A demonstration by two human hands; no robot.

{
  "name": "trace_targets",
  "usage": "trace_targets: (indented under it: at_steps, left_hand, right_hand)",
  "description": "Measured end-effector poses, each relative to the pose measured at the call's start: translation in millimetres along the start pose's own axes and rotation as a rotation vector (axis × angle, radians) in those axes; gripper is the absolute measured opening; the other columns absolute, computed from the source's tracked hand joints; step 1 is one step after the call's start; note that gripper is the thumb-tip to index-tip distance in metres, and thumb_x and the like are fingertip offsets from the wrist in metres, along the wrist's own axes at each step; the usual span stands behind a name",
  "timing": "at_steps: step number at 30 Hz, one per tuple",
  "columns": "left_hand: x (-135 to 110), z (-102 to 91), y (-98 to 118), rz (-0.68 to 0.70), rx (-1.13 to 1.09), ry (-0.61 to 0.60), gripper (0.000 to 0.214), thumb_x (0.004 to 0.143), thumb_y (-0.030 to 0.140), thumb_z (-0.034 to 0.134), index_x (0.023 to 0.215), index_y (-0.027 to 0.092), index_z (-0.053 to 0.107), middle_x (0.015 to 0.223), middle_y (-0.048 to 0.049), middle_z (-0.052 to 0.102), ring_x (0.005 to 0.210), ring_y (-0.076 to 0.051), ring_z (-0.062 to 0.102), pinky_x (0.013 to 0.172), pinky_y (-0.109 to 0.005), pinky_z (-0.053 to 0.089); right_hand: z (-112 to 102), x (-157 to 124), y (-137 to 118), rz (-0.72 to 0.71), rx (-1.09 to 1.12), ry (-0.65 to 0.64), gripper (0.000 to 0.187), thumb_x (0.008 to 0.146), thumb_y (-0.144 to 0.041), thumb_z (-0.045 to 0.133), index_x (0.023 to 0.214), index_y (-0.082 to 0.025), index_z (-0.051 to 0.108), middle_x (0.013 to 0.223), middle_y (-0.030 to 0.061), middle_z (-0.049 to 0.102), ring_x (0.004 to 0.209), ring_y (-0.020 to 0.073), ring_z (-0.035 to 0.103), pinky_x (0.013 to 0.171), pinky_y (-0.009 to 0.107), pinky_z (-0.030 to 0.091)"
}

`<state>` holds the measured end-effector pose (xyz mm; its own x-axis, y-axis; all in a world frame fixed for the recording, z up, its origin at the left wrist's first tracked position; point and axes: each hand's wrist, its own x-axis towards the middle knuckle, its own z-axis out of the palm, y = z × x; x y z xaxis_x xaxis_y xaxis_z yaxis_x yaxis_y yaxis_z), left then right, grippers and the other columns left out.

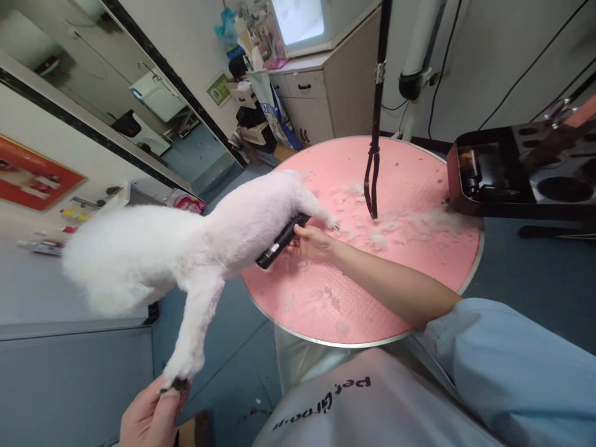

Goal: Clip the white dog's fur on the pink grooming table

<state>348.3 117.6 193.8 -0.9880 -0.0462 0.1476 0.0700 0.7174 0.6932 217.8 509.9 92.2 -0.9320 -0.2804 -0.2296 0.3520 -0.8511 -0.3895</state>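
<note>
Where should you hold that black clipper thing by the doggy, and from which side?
Take the clipper around its long, slim body, coming from the pink table side, as the right hand does. Its other side lies against the dog, so there is no room there. The left hand holds a paw.

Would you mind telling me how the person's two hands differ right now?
The left hand pinches the dog's paw, out past the table's edge; the right hand grips a black clipper over the pink table, against the dog's flank. The left hand lies low, near the person; the right is stretched out ahead. Both are closed on something.
</note>
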Motion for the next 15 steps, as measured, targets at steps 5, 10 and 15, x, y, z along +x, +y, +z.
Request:
trace_targets:
  at_steps: [5, 10, 15]
  left_hand:
    - [6, -1.1, 11, -0.082, -0.044, -0.043, 0.022, 0.065, 0.043, 0.064, 0.059, 0.022, 0.068, 0.047, 0.0027, 0.053, 0.041, -0.014, 0.049, 0.040, -0.024, 0.042]
    - [10, -1.0, 16, -0.163, 0.029, -0.126, 0.029, 0.064, 0.045, 0.065, 0.056, 0.017, 0.064, 0.048, 0.0014, 0.051, 0.045, -0.013, 0.045, 0.044, -0.023, 0.040]
    - [13, 4.0, 17, -0.176, 0.038, -0.107, 0.032, 0.062, 0.048, 0.064, 0.061, 0.016, 0.064, 0.050, -0.0001, 0.054, 0.048, -0.015, 0.049, 0.046, -0.024, 0.041]
  right_hand:
    - [-18, 8, -12, -0.064, 0.091, 0.120, 0.015, 0.102, -0.020, 0.050, 0.091, -0.017, 0.060, 0.078, 0.0021, 0.065, 0.071, 0.0123, 0.064, 0.068, 0.023, 0.061]
    - [-24, -3, -1, -0.047, 0.099, 0.144, 0.015, 0.101, -0.020, 0.051, 0.088, -0.018, 0.058, 0.072, 0.0002, 0.061, 0.063, 0.0107, 0.061, 0.063, 0.021, 0.061]
    - [-4, -10, 4, 0.039, 0.053, 0.091, 0.009, 0.097, -0.021, 0.059, 0.090, -0.016, 0.059, 0.073, 0.0033, 0.064, 0.065, 0.0139, 0.065, 0.062, 0.026, 0.063]
